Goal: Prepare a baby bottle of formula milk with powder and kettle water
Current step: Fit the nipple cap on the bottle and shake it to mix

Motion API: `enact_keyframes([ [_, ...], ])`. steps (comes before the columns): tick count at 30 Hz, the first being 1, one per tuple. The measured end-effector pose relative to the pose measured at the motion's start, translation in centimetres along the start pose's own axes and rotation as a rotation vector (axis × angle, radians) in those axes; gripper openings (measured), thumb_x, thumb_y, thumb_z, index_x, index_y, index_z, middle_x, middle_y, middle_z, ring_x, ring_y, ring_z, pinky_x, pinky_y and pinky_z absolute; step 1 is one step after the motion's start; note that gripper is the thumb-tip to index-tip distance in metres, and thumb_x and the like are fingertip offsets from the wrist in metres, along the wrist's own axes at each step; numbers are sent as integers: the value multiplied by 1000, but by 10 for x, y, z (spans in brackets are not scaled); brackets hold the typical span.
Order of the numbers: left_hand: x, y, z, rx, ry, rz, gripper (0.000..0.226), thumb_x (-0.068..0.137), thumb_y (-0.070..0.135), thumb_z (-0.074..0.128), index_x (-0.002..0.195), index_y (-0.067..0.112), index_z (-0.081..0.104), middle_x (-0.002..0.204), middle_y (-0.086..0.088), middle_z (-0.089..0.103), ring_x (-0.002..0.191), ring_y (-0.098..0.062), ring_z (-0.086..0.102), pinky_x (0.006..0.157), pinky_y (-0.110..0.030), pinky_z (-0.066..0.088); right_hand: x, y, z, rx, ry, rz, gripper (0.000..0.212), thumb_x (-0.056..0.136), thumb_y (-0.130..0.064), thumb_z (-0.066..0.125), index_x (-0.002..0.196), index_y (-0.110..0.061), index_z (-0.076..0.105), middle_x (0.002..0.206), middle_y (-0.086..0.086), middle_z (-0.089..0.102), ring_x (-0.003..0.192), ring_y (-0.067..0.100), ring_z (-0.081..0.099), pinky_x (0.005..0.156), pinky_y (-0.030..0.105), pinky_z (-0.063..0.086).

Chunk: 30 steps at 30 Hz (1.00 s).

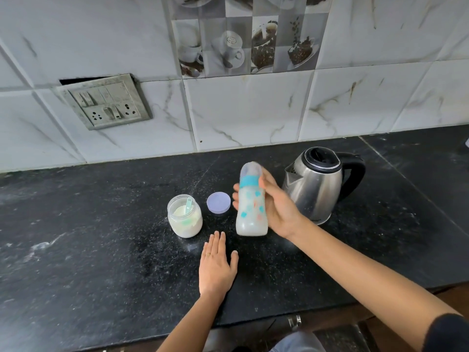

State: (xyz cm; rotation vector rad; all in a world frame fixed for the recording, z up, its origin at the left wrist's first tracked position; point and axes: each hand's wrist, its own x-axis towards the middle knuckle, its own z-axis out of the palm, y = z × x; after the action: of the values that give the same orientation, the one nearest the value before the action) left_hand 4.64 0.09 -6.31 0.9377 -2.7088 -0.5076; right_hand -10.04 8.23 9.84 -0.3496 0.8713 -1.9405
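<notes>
A person stands at a black speckled stone counter [88, 237] backed by white marble-look wall tiles. Their right hand [275, 203] grips a baby bottle [251, 207] around its middle, thumb on the near side and fingers wrapped behind, holding it upright and raised just above the counter, tilted slightly to the left. The bottle is cloudy white inside, printed with small teal and orange shapes, and closed with a teal collar and a clear cap; it looks blurred. Their left hand [217, 266] lies flat on the counter in front of the bottle, palm down, fingers straight and together, thumb spread, a ring on one finger, holding nothing. To the left of the bottle stands an open jar of formula powder [184, 217], pale powder inside and a teal scoop [189, 205] leaning in its mouth. The jar's round lilac lid [218, 202] lies flat between the jar and the bottle. Just behind and to the right of the right hand stands a stainless steel kettle [318, 185] with a black lid and handle. A grey switch and socket plate [106, 102] is on the wall at left.
</notes>
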Motion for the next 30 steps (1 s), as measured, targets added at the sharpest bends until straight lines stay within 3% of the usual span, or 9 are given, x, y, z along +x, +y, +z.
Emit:
enact_keyframes([
  [2,0,0,0,-1,6,0,63,98,45,31,151,15,15,158,-2,12,146,-13,6,116,-25,-5,-1,0,-1,-34,-26,-5,46,88,-23,58,132,-25,47,122,26,57,100,36,64,93,54,50],
  [6,0,-1,0,11,-4,-2,63,98,46,29,151,15,14,159,-2,11,146,-12,4,117,-25,-5,13,-10,-4,161,158,-93,52,91,-23,56,140,-19,39,105,23,64,90,33,68,80,48,57],
  [11,1,0,0,-5,-1,-2,63,98,46,31,151,16,15,158,-2,12,146,-12,5,116,-25,-6,-2,2,-6,-18,-3,24,47,87,-23,58,133,-23,46,121,27,58,101,36,64,85,50,55],
  [16,1,-2,2,22,-3,4,72,90,55,12,150,15,19,158,-3,17,146,-14,9,117,-26,-2,15,-11,-7,110,155,-118,54,82,-22,61,132,-21,43,114,25,58,94,34,66,85,50,55],
  [21,2,-2,4,24,-8,-7,73,89,54,12,150,14,19,157,-3,18,145,-13,10,118,-27,-1,7,6,-13,-114,-96,11,65,77,-22,74,136,-26,45,137,30,43,101,36,63,86,51,53],
  [26,1,-2,2,12,-21,-16,63,97,47,29,150,15,18,158,-3,15,146,-13,8,118,-27,-1,27,6,-20,-155,98,-138,48,91,-9,56,133,-26,41,129,15,51,93,29,68,90,48,52],
  [30,1,-2,1,4,-20,-16,63,97,46,31,151,15,17,158,-2,14,146,-12,7,118,-26,-2,39,20,-42,-402,127,-174,50,89,-10,62,129,-35,45,125,7,57,117,40,56,103,53,43],
])
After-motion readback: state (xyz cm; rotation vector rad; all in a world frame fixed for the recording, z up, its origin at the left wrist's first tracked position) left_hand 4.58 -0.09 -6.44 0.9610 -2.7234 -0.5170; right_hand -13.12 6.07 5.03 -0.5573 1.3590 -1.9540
